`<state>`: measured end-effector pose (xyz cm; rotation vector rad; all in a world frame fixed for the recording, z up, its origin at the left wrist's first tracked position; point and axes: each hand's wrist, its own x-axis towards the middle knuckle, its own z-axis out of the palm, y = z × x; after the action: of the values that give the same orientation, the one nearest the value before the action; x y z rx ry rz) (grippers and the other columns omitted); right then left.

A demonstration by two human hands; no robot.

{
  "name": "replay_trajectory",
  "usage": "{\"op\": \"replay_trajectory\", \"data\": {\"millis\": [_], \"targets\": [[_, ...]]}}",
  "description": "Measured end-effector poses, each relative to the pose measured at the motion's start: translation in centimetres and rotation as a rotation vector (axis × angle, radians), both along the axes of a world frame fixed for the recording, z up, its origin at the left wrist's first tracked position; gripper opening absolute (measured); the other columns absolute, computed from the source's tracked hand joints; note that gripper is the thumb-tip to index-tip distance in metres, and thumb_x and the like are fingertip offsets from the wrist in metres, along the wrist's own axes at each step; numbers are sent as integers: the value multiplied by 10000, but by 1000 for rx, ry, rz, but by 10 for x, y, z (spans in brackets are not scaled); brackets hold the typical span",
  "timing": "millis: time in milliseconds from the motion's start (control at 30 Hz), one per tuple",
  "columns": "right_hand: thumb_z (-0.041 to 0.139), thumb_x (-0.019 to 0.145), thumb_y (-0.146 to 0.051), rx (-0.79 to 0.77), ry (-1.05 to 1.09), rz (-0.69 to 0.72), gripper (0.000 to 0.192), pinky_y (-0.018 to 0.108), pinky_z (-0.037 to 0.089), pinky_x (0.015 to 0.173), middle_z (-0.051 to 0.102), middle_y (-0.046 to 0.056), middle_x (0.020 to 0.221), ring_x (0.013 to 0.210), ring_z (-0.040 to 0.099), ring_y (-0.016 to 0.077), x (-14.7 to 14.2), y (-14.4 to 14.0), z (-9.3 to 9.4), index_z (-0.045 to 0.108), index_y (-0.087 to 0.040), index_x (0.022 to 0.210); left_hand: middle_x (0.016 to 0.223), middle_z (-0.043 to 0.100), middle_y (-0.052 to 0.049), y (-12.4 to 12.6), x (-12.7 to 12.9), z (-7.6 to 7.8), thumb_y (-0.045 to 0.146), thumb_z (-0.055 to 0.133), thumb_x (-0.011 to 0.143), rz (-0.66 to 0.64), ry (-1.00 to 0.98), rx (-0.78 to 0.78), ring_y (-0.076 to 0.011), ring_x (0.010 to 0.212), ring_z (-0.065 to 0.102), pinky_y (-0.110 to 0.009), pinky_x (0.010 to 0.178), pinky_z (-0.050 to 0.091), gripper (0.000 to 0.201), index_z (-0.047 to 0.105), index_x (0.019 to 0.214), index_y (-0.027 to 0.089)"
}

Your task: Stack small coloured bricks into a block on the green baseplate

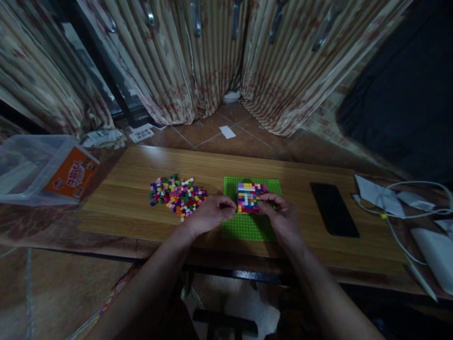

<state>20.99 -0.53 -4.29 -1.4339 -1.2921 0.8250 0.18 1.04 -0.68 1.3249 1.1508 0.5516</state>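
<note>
- Head view: the brick build [247, 198] sits on the green baseplate [247, 230], toward its far side, with bare studs nearer the person; the plate lies on the wooden surface [297, 179].
- Left hand [215, 212]: thumb and fingertips drawn close together at the build's near left corner; whether a brick is between them is too small to make out.
- Right hand [281, 218]: fingers curled over the build's right side, thumb near the index finger; I cannot tell whether they pinch a brick.
- Risk, as I judge it: uneven pressure from the two sides could pop bricks loose or skew a row. The left wrist lies close to the loose bricks [184, 198], so a sideways sweep might scatter them.
- Direction: coloured rows run left to right, roughly in line with the plate's edges. No front stands out. The outline looks nearly square, partly covered on the right, so no long axis is clear.
</note>
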Motion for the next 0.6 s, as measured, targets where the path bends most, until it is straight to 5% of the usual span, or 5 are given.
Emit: {"op": "replay_trajectory", "data": {"millis": [200, 600], "targets": [[676, 760, -347, 41, -90, -54, 133, 472, 400, 1007, 644, 57, 1107, 1104, 577, 247, -4, -2, 9, 706, -239, 832, 675, 633, 9, 6, -3, -4, 148, 588, 698, 62, 20, 8, -115, 627, 567, -246, 651, 449, 128, 664, 801, 146], [651, 769, -345, 96, -95, -138, 150, 419, 491, 875, 633, 78, 1102, 1076, 585, 246, -3, -2, 12, 708, -216, 819, 813, 670, -30, -1, 2, -6, 97, 592, 725, -72, 487, 462, -158, 750, 611, -254, 677, 457, 164, 673, 847, 169]]}}
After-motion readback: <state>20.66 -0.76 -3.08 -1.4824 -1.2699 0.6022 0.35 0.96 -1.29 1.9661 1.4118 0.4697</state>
